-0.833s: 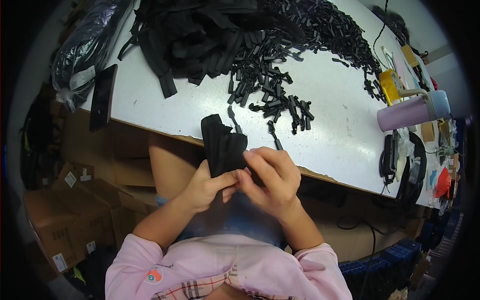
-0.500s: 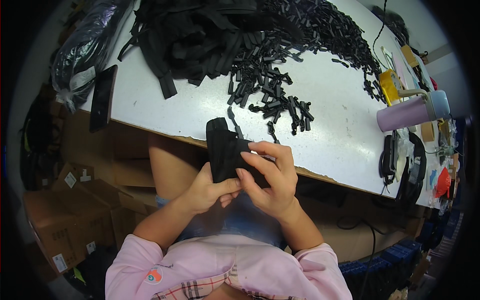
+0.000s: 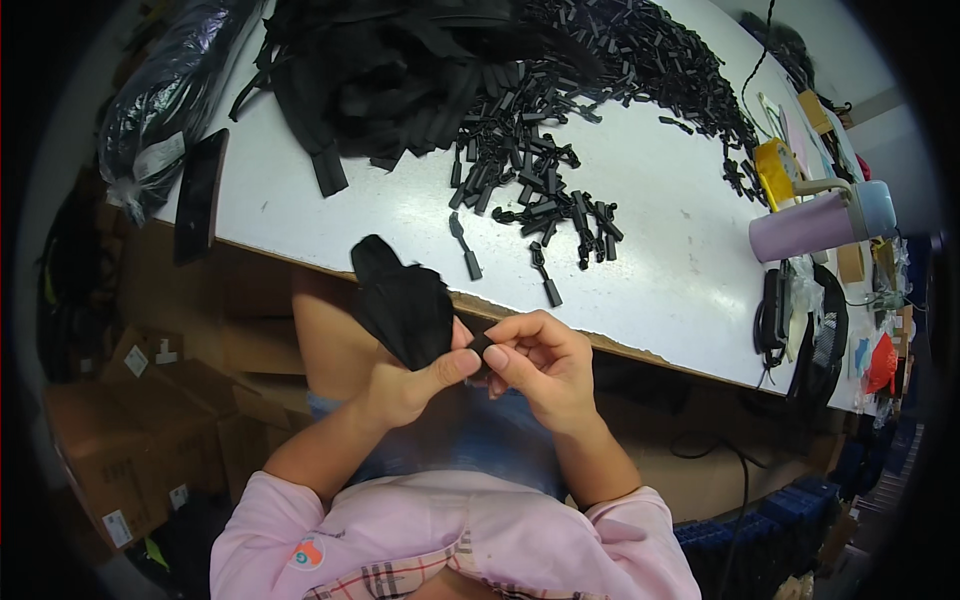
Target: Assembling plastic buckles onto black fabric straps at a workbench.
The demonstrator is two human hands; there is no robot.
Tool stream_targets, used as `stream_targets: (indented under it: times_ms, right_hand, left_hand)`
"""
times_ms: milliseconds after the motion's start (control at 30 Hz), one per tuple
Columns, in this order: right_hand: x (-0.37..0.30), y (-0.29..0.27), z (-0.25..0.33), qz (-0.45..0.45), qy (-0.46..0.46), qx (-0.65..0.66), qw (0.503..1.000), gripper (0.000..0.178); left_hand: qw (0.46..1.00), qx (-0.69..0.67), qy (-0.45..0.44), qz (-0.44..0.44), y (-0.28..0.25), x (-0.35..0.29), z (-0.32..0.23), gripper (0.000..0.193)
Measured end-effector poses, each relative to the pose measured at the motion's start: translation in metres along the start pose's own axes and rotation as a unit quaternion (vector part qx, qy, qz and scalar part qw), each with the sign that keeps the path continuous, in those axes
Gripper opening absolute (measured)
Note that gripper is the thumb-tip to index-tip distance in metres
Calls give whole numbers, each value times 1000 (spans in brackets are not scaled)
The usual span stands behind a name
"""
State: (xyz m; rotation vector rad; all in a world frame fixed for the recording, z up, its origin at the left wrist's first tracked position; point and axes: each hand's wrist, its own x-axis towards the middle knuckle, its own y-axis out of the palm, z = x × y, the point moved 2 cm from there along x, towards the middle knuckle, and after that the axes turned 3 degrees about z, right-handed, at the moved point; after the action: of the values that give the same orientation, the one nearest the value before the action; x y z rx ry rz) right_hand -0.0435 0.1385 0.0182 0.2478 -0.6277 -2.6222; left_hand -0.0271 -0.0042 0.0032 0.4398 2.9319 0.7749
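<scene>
My left hand (image 3: 415,388) is closed around a fanned bundle of black fabric strips (image 3: 405,310), which look like zipper tapes, in front of the table's near edge. One small dark end (image 3: 481,346) sticks out past its thumb. My right hand (image 3: 550,372) pinches that end between thumb and fingers, its other fingers curled behind. Whether a separate small part is in the pinch is hidden. Just beyond the hands, a black plastic zipper pull (image 3: 466,250) and another pull (image 3: 546,276) lie singly on the white table.
A heap of black strips (image 3: 400,80) covers the far left of the table (image 3: 310,225). Right of it spreads a pile of black pulls (image 3: 650,60). A phone (image 3: 200,195) lies at the left edge; a purple tumbler (image 3: 800,228) and yellow tape (image 3: 775,170) are at the right.
The strip bundle has swung left and fanned out in my left hand. My right hand has come off the bundle's side and now pinches the small end near the left thumb.
</scene>
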Motion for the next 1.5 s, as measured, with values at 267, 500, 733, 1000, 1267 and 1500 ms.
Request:
stream_targets:
  times_ms: [267, 500, 733, 1000, 1267, 1500]
  right_hand:
    - [2, 0, 2, 4, -173, -324, 930, 4]
    - [8, 0, -8, 3, 111, 27, 993, 5]
    - [58, -20, 30, -117, -200, -687, 688, 13]
    - [46, -17, 40, -137, -133, -536, 822, 8]
    - [22, 2, 16, -54, -218, -307, 925, 9]
    - [22, 0, 20, 2, -263, -415, 871, 10]
  left_hand:
    - [988, 134, 13, -81, 13, 2, -13, 9]
    - [918, 331, 213, -46, -1, -5, -3, 10]
    - [981, -18, -8, -191, -13, 2, -6, 19]
    - [986, 9, -62, -155, -8, 3, -9, 15]
    - [982, 130, 44, -129, 6, 9, -9, 8]
    - [958, 246, 105, -103, 7, 10, -13, 7]
